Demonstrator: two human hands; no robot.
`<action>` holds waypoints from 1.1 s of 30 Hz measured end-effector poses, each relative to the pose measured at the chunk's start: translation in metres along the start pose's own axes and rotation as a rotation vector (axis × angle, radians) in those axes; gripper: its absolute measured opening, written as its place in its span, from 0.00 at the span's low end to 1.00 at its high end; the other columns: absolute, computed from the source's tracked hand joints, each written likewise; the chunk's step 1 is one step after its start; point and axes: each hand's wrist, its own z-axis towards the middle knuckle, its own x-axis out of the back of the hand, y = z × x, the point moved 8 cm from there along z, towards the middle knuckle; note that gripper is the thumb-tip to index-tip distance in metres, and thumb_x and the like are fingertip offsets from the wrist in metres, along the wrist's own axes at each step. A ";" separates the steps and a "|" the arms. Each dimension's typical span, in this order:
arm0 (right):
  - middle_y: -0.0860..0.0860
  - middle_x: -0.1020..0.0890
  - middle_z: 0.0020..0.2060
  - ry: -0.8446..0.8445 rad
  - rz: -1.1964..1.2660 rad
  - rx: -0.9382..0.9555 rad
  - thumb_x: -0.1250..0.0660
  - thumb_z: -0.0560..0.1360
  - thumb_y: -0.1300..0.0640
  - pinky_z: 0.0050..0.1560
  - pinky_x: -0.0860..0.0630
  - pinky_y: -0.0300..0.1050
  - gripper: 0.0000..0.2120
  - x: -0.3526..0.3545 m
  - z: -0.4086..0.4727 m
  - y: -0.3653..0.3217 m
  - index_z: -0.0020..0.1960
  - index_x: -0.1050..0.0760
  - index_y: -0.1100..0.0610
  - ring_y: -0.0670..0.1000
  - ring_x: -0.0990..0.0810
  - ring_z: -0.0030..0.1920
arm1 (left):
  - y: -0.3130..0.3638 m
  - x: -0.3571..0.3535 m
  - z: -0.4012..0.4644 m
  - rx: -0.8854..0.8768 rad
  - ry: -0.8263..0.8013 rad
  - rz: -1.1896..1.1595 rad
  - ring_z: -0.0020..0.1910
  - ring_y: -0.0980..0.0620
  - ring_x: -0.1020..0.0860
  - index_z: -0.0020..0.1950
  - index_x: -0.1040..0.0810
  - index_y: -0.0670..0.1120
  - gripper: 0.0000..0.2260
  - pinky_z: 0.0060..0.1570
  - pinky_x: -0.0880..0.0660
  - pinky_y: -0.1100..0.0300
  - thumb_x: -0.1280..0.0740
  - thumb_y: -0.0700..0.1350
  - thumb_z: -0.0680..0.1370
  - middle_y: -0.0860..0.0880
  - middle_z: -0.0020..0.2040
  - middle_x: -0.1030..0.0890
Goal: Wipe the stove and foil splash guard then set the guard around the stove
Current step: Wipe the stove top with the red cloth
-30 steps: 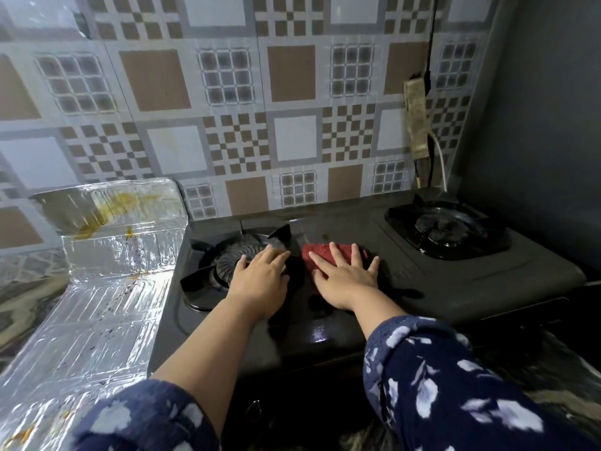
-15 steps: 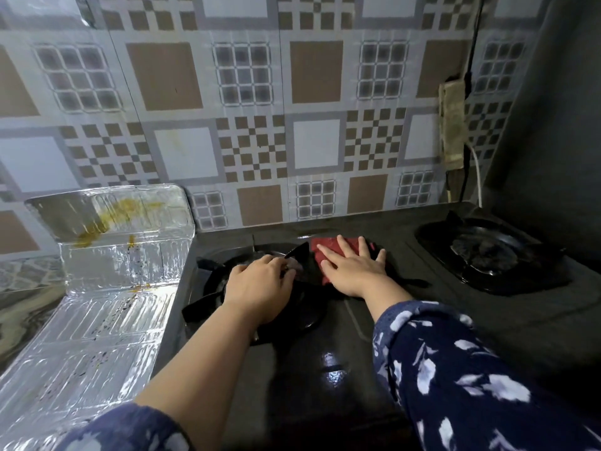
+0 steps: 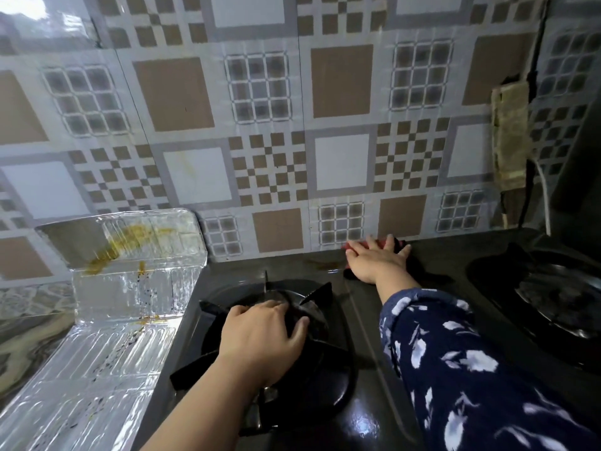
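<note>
A black two-burner stove (image 3: 367, 379) fills the middle and right. My right hand (image 3: 377, 262) lies flat on a red cloth (image 3: 392, 244), pressing it onto the stove's back edge close to the tiled wall; only the cloth's rim shows. My left hand (image 3: 263, 340) rests palm down on the left burner grate (image 3: 312, 362), fingers curled over its centre. The foil splash guard (image 3: 107, 327) lies left of the stove, one panel flat on the counter and one leaning up on the wall, with yellow stains and dark specks.
The right burner (image 3: 559, 297) sits at the far right. A patterned tile wall (image 3: 260, 141) runs behind the stove. A grimy socket strip (image 3: 509, 138) with a white cable hangs on the wall at right. A marbled counter (image 3: 22, 340) shows at far left.
My right hand has slid the red cloth away from me, from the stove's middle to its back edge. The view has moved closer. My left hand stays on the left burner.
</note>
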 end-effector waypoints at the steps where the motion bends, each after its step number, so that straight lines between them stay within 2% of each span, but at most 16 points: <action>1: 0.45 0.54 0.78 -0.004 0.000 0.071 0.62 0.80 0.40 0.70 0.62 0.71 0.23 -0.002 0.001 -0.015 0.74 0.55 0.34 0.61 0.60 0.77 | 0.000 0.001 0.000 0.007 0.006 0.007 0.63 0.54 0.26 0.60 0.24 0.52 0.28 0.63 0.36 0.54 0.54 0.63 0.74 0.54 0.63 0.22; 4: 0.39 0.54 0.77 -0.025 -0.021 0.271 0.62 0.80 0.40 0.72 0.62 0.66 0.21 -0.011 -0.009 -0.050 0.73 0.55 0.30 0.55 0.60 0.77 | 0.001 0.003 -0.002 0.030 0.013 0.004 0.66 0.54 0.27 0.63 0.25 0.52 0.29 0.65 0.38 0.54 0.55 0.61 0.73 0.54 0.66 0.23; 7: 0.37 0.56 0.77 -0.053 -0.014 0.356 0.59 0.81 0.42 0.73 0.62 0.65 0.20 -0.020 -0.031 -0.050 0.72 0.54 0.28 0.51 0.62 0.77 | 0.001 -0.001 -0.005 0.043 -0.045 -0.004 0.71 0.54 0.33 0.72 0.32 0.51 0.27 0.70 0.43 0.54 0.53 0.60 0.77 0.53 0.72 0.31; 13: 0.39 0.56 0.77 -0.018 -0.016 0.265 0.59 0.81 0.43 0.73 0.61 0.64 0.21 -0.019 -0.075 -0.025 0.73 0.53 0.30 0.51 0.61 0.77 | 0.001 -0.004 -0.011 0.051 -0.171 -0.084 0.76 0.54 0.41 0.76 0.40 0.49 0.27 0.75 0.49 0.50 0.50 0.59 0.80 0.51 0.77 0.40; 23: 0.39 0.56 0.77 0.012 -0.040 0.166 0.59 0.80 0.39 0.73 0.59 0.65 0.21 -0.016 -0.071 -0.027 0.72 0.55 0.29 0.52 0.60 0.78 | -0.001 -0.007 -0.006 -0.028 -0.223 -0.119 0.77 0.53 0.44 0.77 0.42 0.46 0.29 0.75 0.52 0.50 0.52 0.60 0.80 0.50 0.78 0.43; 27: 0.40 0.57 0.77 0.010 -0.053 0.145 0.59 0.80 0.39 0.73 0.58 0.65 0.21 -0.018 -0.066 -0.026 0.72 0.56 0.28 0.52 0.61 0.78 | -0.004 -0.003 -0.005 -0.080 -0.187 -0.129 0.74 0.51 0.38 0.75 0.37 0.47 0.27 0.72 0.45 0.52 0.51 0.59 0.80 0.49 0.76 0.37; 29: 0.40 0.57 0.77 0.002 -0.057 0.148 0.59 0.80 0.38 0.73 0.58 0.65 0.21 -0.019 -0.062 -0.026 0.72 0.57 0.28 0.52 0.61 0.78 | -0.007 0.003 -0.003 -0.102 -0.179 -0.116 0.68 0.47 0.29 0.69 0.28 0.49 0.24 0.63 0.34 0.52 0.49 0.59 0.80 0.48 0.69 0.27; 31: 0.40 0.58 0.77 -0.009 -0.063 0.155 0.59 0.80 0.38 0.73 0.58 0.66 0.21 -0.019 -0.056 -0.029 0.71 0.58 0.27 0.53 0.61 0.77 | -0.012 0.008 0.003 -0.137 -0.181 -0.107 0.61 0.45 0.24 0.61 0.23 0.50 0.20 0.51 0.31 0.53 0.47 0.58 0.79 0.47 0.61 0.21; 33: 0.40 0.58 0.77 -0.030 -0.065 0.183 0.59 0.80 0.38 0.73 0.59 0.66 0.21 -0.019 -0.047 -0.034 0.71 0.59 0.27 0.53 0.62 0.77 | -0.018 0.012 0.009 -0.201 -0.160 -0.097 0.59 0.45 0.23 0.59 0.22 0.52 0.16 0.52 0.30 0.54 0.44 0.56 0.79 0.49 0.58 0.19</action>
